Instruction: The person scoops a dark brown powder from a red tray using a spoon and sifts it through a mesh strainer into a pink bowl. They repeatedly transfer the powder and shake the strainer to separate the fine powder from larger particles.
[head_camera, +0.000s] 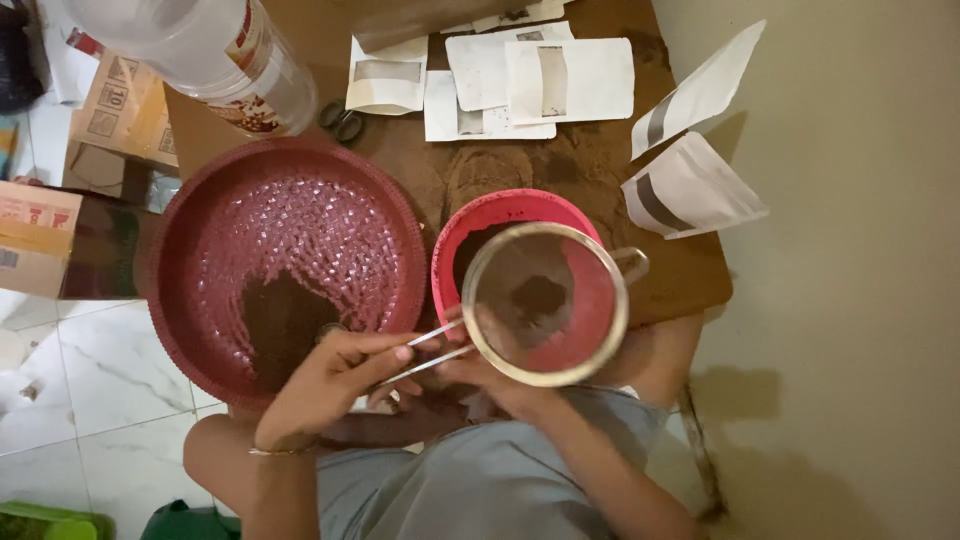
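A wide round maroon woven plastic basket holding brown powder sits left on the brown bench, beside a smaller pink plastic bowl. Over that bowl hangs the round wire-mesh metal sieve. The left hand has its grip clenched on the sieve's wire handle, while the right hand touches its near rim; whether it grasps, I cannot tell.

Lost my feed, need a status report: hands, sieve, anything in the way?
Left hand pinching sieve handle. Right hand steadying its rim. Sieve over pink bowl, brown powder inside. Nothing in the way.
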